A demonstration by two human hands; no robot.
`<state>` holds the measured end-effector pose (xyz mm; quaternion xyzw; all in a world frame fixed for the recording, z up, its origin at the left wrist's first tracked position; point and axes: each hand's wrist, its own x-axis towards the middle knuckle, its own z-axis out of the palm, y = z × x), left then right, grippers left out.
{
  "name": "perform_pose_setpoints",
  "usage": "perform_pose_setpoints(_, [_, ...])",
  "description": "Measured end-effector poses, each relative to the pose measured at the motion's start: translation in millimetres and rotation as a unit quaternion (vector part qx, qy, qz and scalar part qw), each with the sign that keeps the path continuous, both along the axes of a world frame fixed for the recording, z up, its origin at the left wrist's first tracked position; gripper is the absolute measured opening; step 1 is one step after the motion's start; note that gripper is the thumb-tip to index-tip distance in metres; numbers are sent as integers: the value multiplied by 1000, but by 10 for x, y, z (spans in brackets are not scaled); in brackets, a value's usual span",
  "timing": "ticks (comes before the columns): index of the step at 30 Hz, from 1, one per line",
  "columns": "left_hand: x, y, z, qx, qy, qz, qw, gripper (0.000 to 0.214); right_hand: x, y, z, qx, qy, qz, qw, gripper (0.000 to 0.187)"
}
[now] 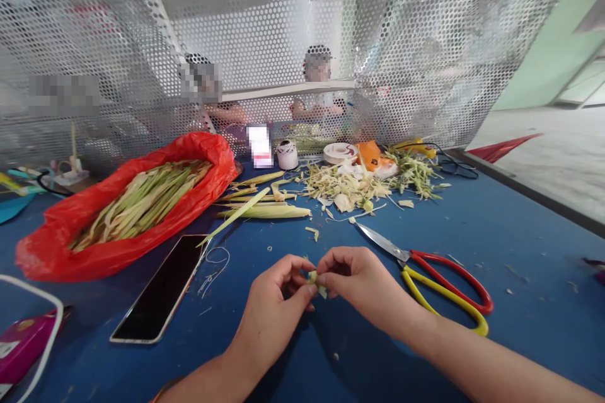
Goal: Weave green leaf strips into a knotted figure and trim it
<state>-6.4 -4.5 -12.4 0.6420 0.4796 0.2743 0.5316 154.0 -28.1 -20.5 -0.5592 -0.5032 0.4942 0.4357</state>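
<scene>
Both hands meet over the blue table, fingertips pinched around a small folded piece of pale green husk [322, 292]. My left hand [274, 299] grips it from the left with thumb and fingers. From the other side my right hand [357, 277] closes on it, thumb against forefinger. The fingers cover much of the piece. Just right of my right hand lie scissors [401, 255], with one red and one yellow handle and their blades parted slightly. Beyond the hands, long strips of husk [274, 210] rest on the table.
A red plastic bag [57, 261] full of husk strips lies at left, near a dark-screened phone [158, 293]. Husk scraps [347, 186], a tape roll [340, 152] and a thread spool [287, 155] stand before the perforated metal screen [265, 31]. People sit behind it.
</scene>
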Motion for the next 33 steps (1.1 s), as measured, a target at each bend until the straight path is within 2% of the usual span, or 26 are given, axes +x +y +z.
perform_pose_setpoints(8, [6,-10,35,-9,-35,21,999,8,44,-16,61,59,-73,25,995,14])
perform_pose_setpoints(14, [22,8,37,-49,-57,18,997,12,22,-30,53,87,-39,35,995,11])
perform_pose_setpoints(18, [21,24,84,-75,-63,20,995,11,7,-42,70,92,-66,55,992,12])
perform_pose_setpoints(23, [20,20,104,-108,-48,0,993,12,9,-39,52,76,-102,31,991,6])
perform_pose_setpoints(28, [11,14,82,-126,-49,-27,990,13,34,-43,107,103,-184,43,976,9])
perform_pose_setpoints(30, [5,11,88,-131,-43,-41,990,12,44,-46,134,91,-185,47,977,9])
perform_pose_setpoints(33, [-6,3,100,-136,-26,-76,987,11,48,-40,132,50,-131,51,989,9])
